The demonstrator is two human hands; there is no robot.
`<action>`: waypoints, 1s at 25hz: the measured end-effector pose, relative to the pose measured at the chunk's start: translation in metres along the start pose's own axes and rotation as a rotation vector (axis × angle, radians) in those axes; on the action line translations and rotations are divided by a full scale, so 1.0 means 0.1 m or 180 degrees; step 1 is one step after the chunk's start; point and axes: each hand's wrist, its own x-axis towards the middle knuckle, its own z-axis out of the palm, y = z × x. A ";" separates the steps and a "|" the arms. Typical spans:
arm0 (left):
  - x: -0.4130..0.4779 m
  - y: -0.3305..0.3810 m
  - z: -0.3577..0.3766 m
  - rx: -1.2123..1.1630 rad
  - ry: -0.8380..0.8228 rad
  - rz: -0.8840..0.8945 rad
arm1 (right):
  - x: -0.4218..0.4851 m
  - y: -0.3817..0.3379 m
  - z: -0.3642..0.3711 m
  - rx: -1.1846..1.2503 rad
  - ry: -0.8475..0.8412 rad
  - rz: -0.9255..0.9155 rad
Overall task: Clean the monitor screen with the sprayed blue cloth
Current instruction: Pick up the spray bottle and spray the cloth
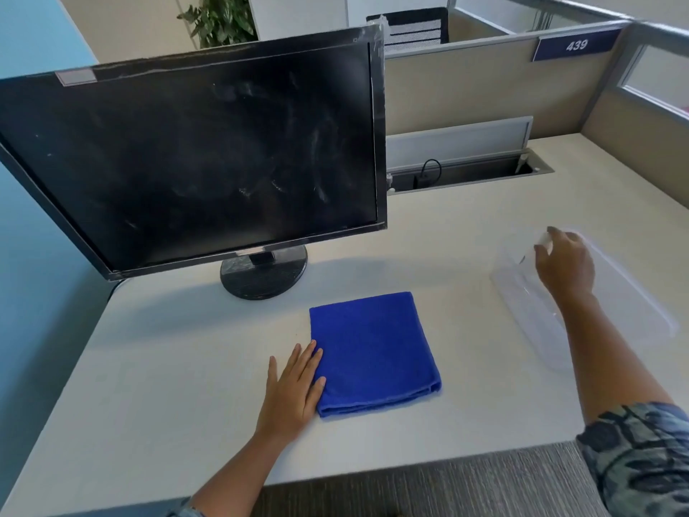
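Blue cloth (374, 353) flat under left hand's (294, 391) open fingers (312, 358); right hand (565, 263) apart, loosely open.

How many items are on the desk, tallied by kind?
Monitor: 1
Blue cloth, folded: 1
Clear plastic tray: 1
Clear bottle-like item under the right hand, too blurred to identify: 1
Total: 4

"439" in white on blue sign (576, 45), cubicle partition (466, 80) top
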 end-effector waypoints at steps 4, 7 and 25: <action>-0.02 0.02 0.00 -0.0106 0.0140 0.0029 | -0.02 0.04 -0.01 0.0306 0.0190 -0.0010; -0.01 0.04 -0.01 -0.0134 0.0181 0.0000 | 0.05 -0.05 -0.18 0.0602 0.0376 -0.0133; 0.05 0.07 -0.09 -0.1517 0.0566 -0.0175 | -1.84 -1.74 0.60 0.3436 -0.1917 0.0075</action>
